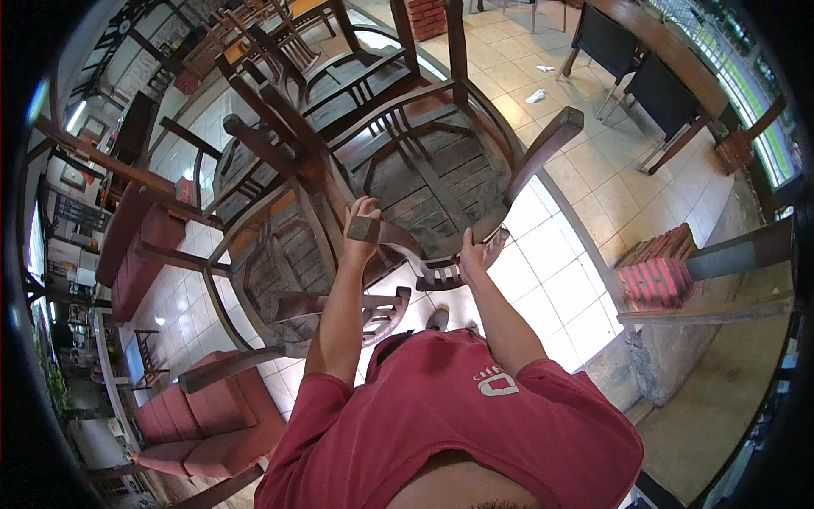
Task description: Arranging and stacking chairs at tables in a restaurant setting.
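Observation:
In front of me an upturned dark wooden chair (432, 182) shows the slatted underside of its seat, its legs pointing up and outward. My left hand (363, 222) is wrapped round the chair near its closest left leg. On the near right side, my right hand (480, 254) grips the seat edge beside a curved, slotted rail, with the thumb on top. Some of the fingers of both hands are hidden behind the wood. Close on the left is another upturned wooden chair (284, 259), its legs rising beside the first one.
More dark wooden chairs (360, 81) crowd beyond and to the left. Red cushioned sofas (216, 416) stand at the left. To the right are a low brick pillar (657, 271) and a ledge. Black-backed chairs (666, 97) line a long wooden table (670, 51) at far right.

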A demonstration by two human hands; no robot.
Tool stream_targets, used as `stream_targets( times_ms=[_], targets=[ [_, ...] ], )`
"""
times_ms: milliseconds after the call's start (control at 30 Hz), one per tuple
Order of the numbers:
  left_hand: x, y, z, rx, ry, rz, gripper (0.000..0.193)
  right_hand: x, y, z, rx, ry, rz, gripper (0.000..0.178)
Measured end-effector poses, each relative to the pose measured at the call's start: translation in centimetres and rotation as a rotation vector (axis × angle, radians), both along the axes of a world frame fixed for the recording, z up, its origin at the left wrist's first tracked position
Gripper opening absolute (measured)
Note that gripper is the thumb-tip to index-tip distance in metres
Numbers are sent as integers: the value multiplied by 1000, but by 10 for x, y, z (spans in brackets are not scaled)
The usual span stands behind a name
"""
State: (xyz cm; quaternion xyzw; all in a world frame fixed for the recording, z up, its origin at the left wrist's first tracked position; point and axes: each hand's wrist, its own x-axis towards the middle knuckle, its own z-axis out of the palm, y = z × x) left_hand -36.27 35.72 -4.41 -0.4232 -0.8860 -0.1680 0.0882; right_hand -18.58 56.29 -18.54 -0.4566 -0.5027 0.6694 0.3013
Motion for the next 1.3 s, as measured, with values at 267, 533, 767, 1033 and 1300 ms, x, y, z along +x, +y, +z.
stream_targets(
  times_ms=[267,533,767,1033,1300],
  targets=[
    [2,0,-9,79,8,53,12,-5,14,-5,143,-337,262,89],
    [4,0,-20,123,63,54,21,-11,42,0,-47,-359,369,86],
    [1,14,-9,196,94,-40,26,-7,61,-14,281,-571,409,92],
    [13,-1,-11,31,51,89,36,-1,34,30,315,-559,474,95],
    [3,-13,-16,30,48,88,42,-5,39,28,360,-526,576,88]
  ],
)
